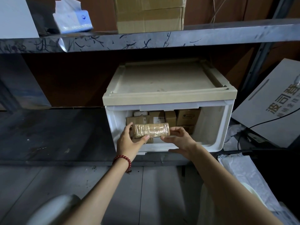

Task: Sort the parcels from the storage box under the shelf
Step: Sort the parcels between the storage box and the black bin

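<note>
Tape-wrapped brown parcel (151, 130) is gripped at both ends by left hand (129, 142) and right hand (179, 140), fingers clamped, at the storage box (215, 127) opening; withdrawal clear of the rim is judged next.

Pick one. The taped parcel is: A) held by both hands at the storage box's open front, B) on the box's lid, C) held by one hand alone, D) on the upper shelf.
A: left hand and right hand each hold an end of the taped parcel before the storage box.
</note>
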`<action>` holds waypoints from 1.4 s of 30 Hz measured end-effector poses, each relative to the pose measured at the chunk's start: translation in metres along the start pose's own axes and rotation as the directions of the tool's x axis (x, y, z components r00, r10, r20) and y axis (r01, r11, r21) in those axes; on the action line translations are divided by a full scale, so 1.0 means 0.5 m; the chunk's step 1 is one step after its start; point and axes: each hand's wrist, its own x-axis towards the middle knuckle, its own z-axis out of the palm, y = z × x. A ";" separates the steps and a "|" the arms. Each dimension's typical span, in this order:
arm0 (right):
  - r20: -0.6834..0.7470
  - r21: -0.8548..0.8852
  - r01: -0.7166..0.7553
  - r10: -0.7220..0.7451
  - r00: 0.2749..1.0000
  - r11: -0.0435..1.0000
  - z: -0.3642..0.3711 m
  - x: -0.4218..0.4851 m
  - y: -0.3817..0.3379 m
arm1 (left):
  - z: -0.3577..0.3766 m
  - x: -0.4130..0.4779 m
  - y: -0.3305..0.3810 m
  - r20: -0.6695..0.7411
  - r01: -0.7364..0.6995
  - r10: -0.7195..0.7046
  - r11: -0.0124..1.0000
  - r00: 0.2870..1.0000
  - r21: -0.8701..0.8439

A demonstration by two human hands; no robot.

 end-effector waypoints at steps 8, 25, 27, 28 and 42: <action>0.152 -0.320 0.234 -0.194 0.969 0.918 -0.001 -0.005 -0.013 | -0.015 0.021 -0.014 -0.070 0.207 -0.211 0.976 0.975 -0.070; 0.012 -0.120 -0.021 0.022 1.000 0.993 0.000 -0.002 -0.014 | 0.022 0.004 0.005 0.120 0.219 -0.205 0.969 0.971 -0.118; 0.037 -0.162 -0.009 0.015 0.999 0.987 -0.034 -0.019 -0.016 | 0.034 -0.002 0.018 0.185 0.216 -0.181 0.956 0.966 -0.196; 0.053 -0.157 -0.013 0.021 0.998 0.988 -0.059 -0.031 -0.013 | 0.041 -0.007 0.023 0.233 0.217 -0.167 0.954 0.958 -0.207; -0.207 -0.123 -0.036 0.010 0.978 0.992 -0.492 -0.251 0.030 | 0.351 -0.152 0.222 0.699 -0.088 0.079 0.996 0.710 -0.023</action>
